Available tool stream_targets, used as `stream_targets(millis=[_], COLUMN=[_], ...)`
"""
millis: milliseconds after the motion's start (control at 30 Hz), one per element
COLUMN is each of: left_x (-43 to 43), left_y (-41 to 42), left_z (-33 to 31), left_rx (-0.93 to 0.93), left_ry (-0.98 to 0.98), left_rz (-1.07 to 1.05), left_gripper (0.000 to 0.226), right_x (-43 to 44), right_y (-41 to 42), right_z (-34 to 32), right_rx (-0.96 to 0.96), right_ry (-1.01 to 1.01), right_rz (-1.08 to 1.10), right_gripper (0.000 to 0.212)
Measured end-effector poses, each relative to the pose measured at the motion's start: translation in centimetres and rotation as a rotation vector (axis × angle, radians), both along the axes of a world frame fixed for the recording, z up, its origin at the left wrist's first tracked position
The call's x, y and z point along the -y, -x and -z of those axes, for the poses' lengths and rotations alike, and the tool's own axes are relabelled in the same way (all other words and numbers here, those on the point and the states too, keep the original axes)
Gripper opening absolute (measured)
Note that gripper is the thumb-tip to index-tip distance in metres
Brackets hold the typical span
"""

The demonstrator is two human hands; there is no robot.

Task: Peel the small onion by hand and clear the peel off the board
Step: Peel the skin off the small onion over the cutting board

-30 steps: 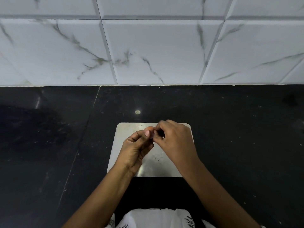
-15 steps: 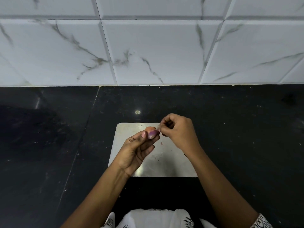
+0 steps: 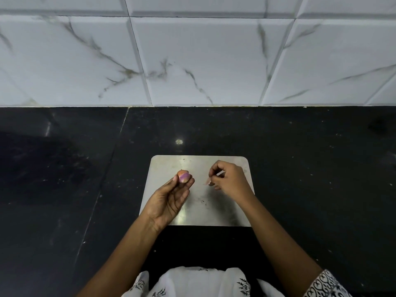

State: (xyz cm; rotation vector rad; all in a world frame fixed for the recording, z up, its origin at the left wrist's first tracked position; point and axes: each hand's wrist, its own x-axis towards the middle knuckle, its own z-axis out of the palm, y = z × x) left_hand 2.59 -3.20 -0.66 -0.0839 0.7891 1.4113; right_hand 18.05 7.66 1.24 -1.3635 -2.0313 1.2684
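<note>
A small onion point(image 3: 183, 176), purple where bare and orange-brown where skin still clings, is pinched at the fingertips of my left hand point(image 3: 169, 200) above the left half of the steel board point(image 3: 214, 213). My right hand point(image 3: 230, 180) hovers over the board's right half, a short way from the onion, and pinches a thin pale strip of peel point(image 3: 209, 181) that hangs from its fingertips. A few tiny dark specks lie on the board between my hands.
The board sits on a black stone counter point(image 3: 310, 179) that runs back to a white marble-patterned tiled wall point(image 3: 203, 61). A seam in the counter runs down the left. White patterned clothing point(image 3: 192, 284) shows at the near edge.
My hands were joined at the onion; the right hand has since pulled away to the right with a strip of peel, baring purple flesh. The left hand keeps the onion.
</note>
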Motion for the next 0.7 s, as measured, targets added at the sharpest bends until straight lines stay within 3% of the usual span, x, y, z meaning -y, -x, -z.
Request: stream_targets(millis=[67,167,367,567,700], left_x=[0.1,0.2,0.0,-0.1,0.2], left_y=[-0.2,-0.5,-1.3,-2.1,-2.4], left_z=[0.1,0.0,-0.9,-2.2,-2.9], left_rx=[-0.014,-0.026,-0.086,-0.155,-0.238], left_ry=[0.029,0.083,0.14,0.072,0.025], left_rz=[-0.014,-0.047,-0.034,-0.009,0.004], left_gripper=[0.071,0.045,0.023,0.023,0.032], right_x=[-0.1,-0.2,0.1,2.2,2.4], right_y=[0.0,-0.3,-0.8,-0.4,-0.1], right_z=[0.5,0.8,0.3,-2.9,-3.8], right_rx=[-0.008,-0.001,0.04,-0.299,-0.257], right_ry=[0.041,0.123,-0.08,-0.272,-0.384], right_rz=[0.013,-0.032,-0.099,-0.258,-0.353], right_gripper=[0.015,0.025,0.021,0.022,0.024])
